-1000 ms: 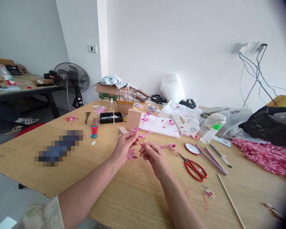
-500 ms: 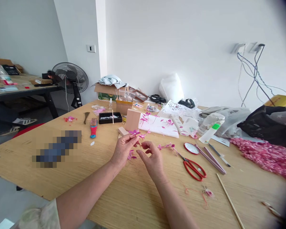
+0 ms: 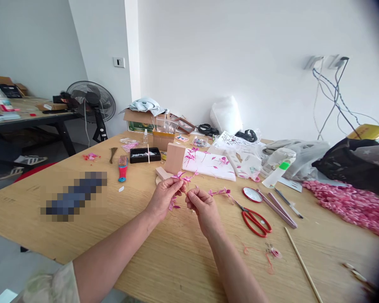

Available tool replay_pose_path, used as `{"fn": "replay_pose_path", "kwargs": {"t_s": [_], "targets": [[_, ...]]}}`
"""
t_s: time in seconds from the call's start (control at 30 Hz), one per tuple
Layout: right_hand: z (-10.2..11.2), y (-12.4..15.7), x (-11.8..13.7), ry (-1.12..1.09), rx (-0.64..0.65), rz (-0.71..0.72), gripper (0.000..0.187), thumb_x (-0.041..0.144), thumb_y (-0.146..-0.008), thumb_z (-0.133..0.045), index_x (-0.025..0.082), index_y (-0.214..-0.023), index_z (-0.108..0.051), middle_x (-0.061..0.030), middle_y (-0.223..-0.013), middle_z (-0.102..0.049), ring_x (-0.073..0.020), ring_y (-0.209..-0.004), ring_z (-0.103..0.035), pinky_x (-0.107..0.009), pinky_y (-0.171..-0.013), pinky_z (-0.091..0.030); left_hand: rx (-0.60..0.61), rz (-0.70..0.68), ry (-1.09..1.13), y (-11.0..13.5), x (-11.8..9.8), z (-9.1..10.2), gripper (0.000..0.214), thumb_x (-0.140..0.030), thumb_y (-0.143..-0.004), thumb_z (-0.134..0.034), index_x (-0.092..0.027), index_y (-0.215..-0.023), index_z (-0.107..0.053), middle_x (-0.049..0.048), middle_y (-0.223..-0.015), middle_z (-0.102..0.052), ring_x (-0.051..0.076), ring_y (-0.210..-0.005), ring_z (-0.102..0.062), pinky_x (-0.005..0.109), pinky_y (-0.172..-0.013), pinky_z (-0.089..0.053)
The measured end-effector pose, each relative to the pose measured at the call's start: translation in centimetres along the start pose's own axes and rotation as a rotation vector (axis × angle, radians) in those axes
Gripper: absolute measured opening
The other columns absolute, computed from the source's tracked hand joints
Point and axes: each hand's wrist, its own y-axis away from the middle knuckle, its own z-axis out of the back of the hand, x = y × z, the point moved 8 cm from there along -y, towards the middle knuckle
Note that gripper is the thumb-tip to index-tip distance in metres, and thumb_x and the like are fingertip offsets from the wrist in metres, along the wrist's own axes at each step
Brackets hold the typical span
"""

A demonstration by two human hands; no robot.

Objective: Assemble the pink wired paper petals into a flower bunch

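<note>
My left hand (image 3: pixel 164 198) pinches a thin sprig of small pink flowers (image 3: pixel 180 177) just above the wooden table (image 3: pixel 82 235). My right hand (image 3: pixel 202 206) is closed beside it, its fingertips pinched on the same sprig's stem close to the left fingers. More pink petals (image 3: pixel 173 205) hang below the left hand. A second pink flower sprig (image 3: pixel 221 192) lies on the table just right of my right hand.
Red scissors (image 3: pixel 255 219), a small round mirror (image 3: pixel 252 194), a wooden skewer (image 3: pixel 301 264) and tweezers lie to the right. A white board with pink flowers (image 3: pixel 208 165), a wooden block (image 3: pixel 174 158) and a black tray (image 3: pixel 144 155) sit behind. A pink heap (image 3: pixel 350 204) fills the far right. A fan (image 3: pixel 91 103) stands at left.
My right hand opened its fingers half a second ago, then closed again onto the stem beside the left fingers. The left hand stayed where it was with the sprig.
</note>
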Motion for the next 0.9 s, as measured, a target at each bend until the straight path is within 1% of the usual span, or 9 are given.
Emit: {"fn": "replay_pose_path", "kwargs": {"t_s": [0.17,0.27,0.33,0.43,0.47,0.53,0.6,0.67,0.9], "targets": [[-1.0,0.3,-1.3,-0.136,0.123,-0.142,0.02,0.032,-0.07,-0.062,0.016,-0.062,-0.055,0.0033,-0.055,-0.052,-0.0044,-0.046,-0.039,-0.018,-0.045,-0.026,0.057,0.139,0.114,0.3,1.0,-0.7,0.018,-0.031,-0.067,-0.065,-0.014,-0.073,-0.062,0.0002,-0.065,-0.056,0.007,-0.054,-0.049,0.018,-0.049,-0.037],[-1.0,0.4,-2.3,-0.114,0.161,-0.247,0.02,0.034,-0.068,-0.062,0.016,-0.066,-0.056,0.0025,-0.058,-0.054,-0.0046,-0.045,-0.04,-0.018,-0.044,-0.025,0.06,0.14,0.116,0.3,1.0,-0.7,0.02,-0.032,-0.065,-0.066,-0.014,-0.074,-0.062,0.0002,-0.064,-0.056,0.006,-0.05,-0.046,0.018,-0.046,-0.035],[0.3,0.1,-2.7,0.0,0.062,-0.277,0.02,0.034,-0.064,-0.065,0.016,-0.068,-0.056,0.0028,-0.059,-0.054,-0.006,-0.047,-0.042,-0.018,-0.044,-0.027,0.039,0.097,0.088,0.2,0.7,-0.4,0.019,-0.031,-0.066,-0.066,-0.013,-0.073,-0.063,0.0005,-0.065,-0.056,0.006,-0.051,-0.045,0.018,-0.048,-0.034],[2.8,-0.4,-0.9,0.161,-0.193,-0.129,0.019,0.031,-0.06,-0.066,0.017,-0.064,-0.055,0.0049,-0.054,-0.049,-0.0068,-0.048,-0.042,-0.019,-0.047,-0.029,-0.005,0.011,0.018,0.0,0.1,0.3,0.017,-0.03,-0.068,-0.064,-0.013,-0.072,-0.064,0.0007,-0.067,-0.057,0.006,-0.056,-0.046,0.017,-0.053,-0.035],[3.0,-0.4,-0.3,0.173,-0.212,-0.08,0.018,0.032,-0.062,-0.065,0.017,-0.063,-0.055,0.0047,-0.054,-0.049,-0.0069,-0.049,-0.041,-0.02,-0.048,-0.03,-0.016,-0.01,-0.005,-0.1,0.0,0.4,0.017,-0.029,-0.069,-0.063,-0.013,-0.073,-0.064,0.0007,-0.067,-0.057,0.006,-0.058,-0.046,0.018,-0.055,-0.035],[2.1,-0.4,0.2,0.149,-0.104,-0.062,0.02,0.036,-0.067,-0.06,0.016,-0.064,-0.058,0.0025,-0.058,-0.052,-0.0073,-0.05,-0.041,-0.021,-0.049,-0.031,-0.036,-0.043,-0.039,-0.2,-0.3,0.7,0.016,-0.029,-0.07,-0.062,-0.013,-0.073,-0.064,0.0005,-0.068,-0.058,0.007,-0.06,-0.046,0.018,-0.057,-0.035],[0.6,-0.1,-0.1,0.114,0.073,-0.115,0.024,0.039,-0.071,-0.057,0.016,-0.068,-0.061,0.0,-0.062,-0.056,-0.0081,-0.051,-0.043,-0.022,-0.05,-0.031,-0.045,-0.065,-0.062,-0.2,-0.5,0.7,0.016,-0.029,-0.07,-0.062,-0.013,-0.074,-0.065,0.0002,-0.067,-0.058,0.007,-0.06,-0.046,0.019,-0.058,-0.035],[-0.3,0.3,-0.5,0.086,0.174,-0.151,0.022,0.037,-0.071,-0.059,0.015,-0.068,-0.062,0.0001,-0.059,-0.055,-0.0079,-0.051,-0.043,-0.021,-0.05,-0.03,-0.045,-0.082,-0.074,-0.2,-0.7,0.7,0.016,-0.029,-0.071,-0.061,-0.014,-0.074,-0.065,-0.0002,-0.066,-0.057,0.007,-0.059,-0.045,0.019,-0.057,-0.035],[-0.4,0.4,-0.7,-0.089,0.156,-0.171,0.018,0.031,-0.067,-0.066,0.015,-0.061,-0.059,0.0035,-0.052,-0.049,-0.0053,-0.048,-0.037,-0.02,-0.048,-0.026,0.051,-0.031,-0.062,0.2,-0.6,-0.3,0.028,-0.039,-0.076,-0.052,-0.014,-0.079,-0.064,0.0023,-0.073,-0.056,0.009,-0.067,-0.049,0.019,-0.059,-0.037]]}}
